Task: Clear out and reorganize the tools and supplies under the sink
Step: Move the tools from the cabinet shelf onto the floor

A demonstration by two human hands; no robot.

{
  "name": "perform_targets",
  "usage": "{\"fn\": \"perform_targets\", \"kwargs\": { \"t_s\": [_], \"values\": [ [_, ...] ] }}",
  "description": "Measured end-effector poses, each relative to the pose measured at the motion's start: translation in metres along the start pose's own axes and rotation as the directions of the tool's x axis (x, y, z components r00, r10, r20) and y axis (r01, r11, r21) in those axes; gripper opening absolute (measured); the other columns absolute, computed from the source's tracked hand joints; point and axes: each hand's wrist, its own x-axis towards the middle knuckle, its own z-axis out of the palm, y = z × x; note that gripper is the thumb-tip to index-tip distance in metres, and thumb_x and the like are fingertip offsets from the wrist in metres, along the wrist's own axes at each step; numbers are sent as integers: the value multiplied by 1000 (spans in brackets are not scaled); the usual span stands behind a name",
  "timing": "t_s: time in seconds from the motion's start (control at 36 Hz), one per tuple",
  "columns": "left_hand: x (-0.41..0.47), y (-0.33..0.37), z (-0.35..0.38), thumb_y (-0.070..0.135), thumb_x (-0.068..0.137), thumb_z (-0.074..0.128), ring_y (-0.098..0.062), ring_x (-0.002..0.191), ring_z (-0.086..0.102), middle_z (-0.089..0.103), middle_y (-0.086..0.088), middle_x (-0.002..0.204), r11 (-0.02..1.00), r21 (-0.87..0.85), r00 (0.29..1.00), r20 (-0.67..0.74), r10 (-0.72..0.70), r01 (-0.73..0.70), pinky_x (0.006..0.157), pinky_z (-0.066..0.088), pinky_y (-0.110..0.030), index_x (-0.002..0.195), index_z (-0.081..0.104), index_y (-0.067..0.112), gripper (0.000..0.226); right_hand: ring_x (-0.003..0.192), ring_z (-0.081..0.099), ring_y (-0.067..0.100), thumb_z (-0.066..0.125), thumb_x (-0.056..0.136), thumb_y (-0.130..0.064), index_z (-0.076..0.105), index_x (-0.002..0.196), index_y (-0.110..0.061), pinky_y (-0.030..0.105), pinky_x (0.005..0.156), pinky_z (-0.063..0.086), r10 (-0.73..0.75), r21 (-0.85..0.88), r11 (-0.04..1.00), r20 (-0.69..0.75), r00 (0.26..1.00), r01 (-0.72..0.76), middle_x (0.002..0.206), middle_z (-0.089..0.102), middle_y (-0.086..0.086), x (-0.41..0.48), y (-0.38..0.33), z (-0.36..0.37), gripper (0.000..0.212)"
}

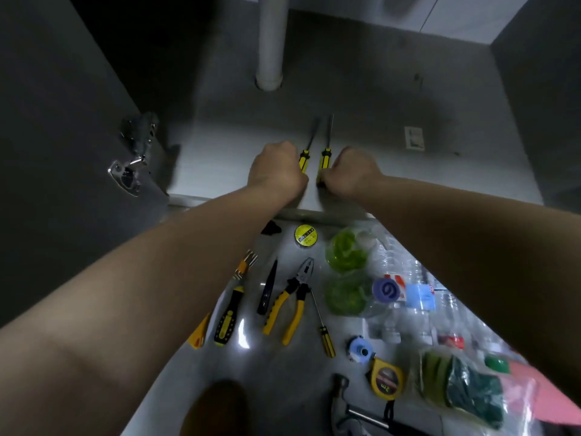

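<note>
Inside the cabinet under the sink, a person is holding two yellow-and-black screwdrivers side by side on the cabinet floor (220,158).

The left hand (276,171) is curling its fingers round the handle of the left screwdriver (304,160), and the right hand (352,171) is gripping the handle of the right screwdriver (324,158). Both shafts are pointing toward the back wall, nearly parallel and just apart, in front of the grey drain pipe (270,42). Outside the cabinet, between the forearms, pliers (290,305), a small screwdriver (323,328), a yellow tape roll (305,235), a tape measure (385,377) and a hammer (342,398) are lying spread out, with clear plastic bottles (405,278) beside them.
</note>
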Motion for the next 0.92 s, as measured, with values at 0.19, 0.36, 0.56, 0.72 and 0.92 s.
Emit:
{"fn": "perform_targets", "kwargs": {
  "t_s": [0.19, 0.36, 0.56, 0.72, 0.92],
  "values": [
    [-55, -52, -9, 26, 83, 79, -18, 83, 68, 72, 1, 87, 960, -263, 996, 28, -90, 94, 78, 58, -33, 103, 72, 19, 21, 114, 61, 34, 68, 90, -29, 61, 108, -7, 29, 80, 44, 74, 13, 997, -89, 993, -73, 122, 64, 17, 7, -8, 19, 29],
    [-128, -105, 2, 10, 87, 75, -7, 61, 55, 62, 12, 73, 817, -574, 998, 6, -63, 55, 63, 50, -24, 92, 67, 34, 26, 85, 52, 27, 66, 87, -20, 54, 91, -9, 26, 69, 38, 106, 198, 976, -40, 994, -97, 89, 53, 7, -29, -22, 28, 17],
    [-210, -157, 34, 10, 90, 73, -2, 61, 56, 63, 20, 84, 816, -567, 991, 0, -133, 109, 59, 49, -21, 105, 60, 32, 30, 87, 68, 33, 64, 90, -22, 50, 94, -11, 42, 76, 56, 30, 493, 869, 53, 998, -52, 90, 67, 11, -122, -30, 75, 18],
    [-254, -196, 49, 16, 95, 67, -5, 71, 61, 62, 18, 83, 872, -447, 972, -19, -233, 200, 63, 49, -32, 104, 52, 35, 27, 79, 71, 24, 64, 92, -27, 48, 88, -24, 43, 77, 59, 35, 498, 852, 254, 967, -162, 86, 68, 1, -202, -16, 133, 16],
    [-277, -232, 44, 19, 97, 63, -17, 84, 60, 60, 5, 94, 914, -260, 935, -89, -344, 311, 69, 48, -37, 104, 49, 31, 20, 104, 63, 27, 65, 93, -32, 48, 107, -23, 28, 77, 40, 179, 387, 865, 357, 917, -320, 99, 61, 1, -241, 1, 189, 24]
  ]
}}
